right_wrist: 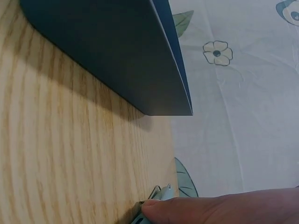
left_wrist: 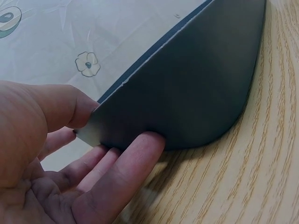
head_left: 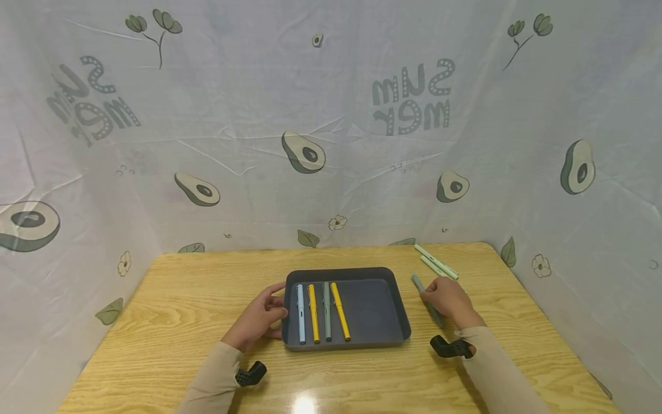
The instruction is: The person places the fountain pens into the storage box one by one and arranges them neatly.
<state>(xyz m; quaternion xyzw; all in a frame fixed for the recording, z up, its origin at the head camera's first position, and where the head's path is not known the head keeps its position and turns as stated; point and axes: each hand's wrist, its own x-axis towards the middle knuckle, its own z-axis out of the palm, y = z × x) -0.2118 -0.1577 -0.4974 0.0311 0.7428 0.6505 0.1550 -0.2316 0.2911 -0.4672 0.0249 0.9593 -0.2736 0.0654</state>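
Note:
A shallow dark grey tray lies on the wooden table. Inside, at its left, a light blue pen, two yellow pens, one at the tray's left and one further right, and a grey-green pen lie side by side. My left hand holds the tray's left side; in the left wrist view the thumb meets the rim and fingers touch the outer wall. To the tray's right, my right hand pinches another grey-green pen, whose middle it covers.
Beyond the right hand, two pale green pens, an outer one and an inner one, lie near the table's back right corner. A patterned curtain surrounds the table. Black wrist devices sit at both sleeves.

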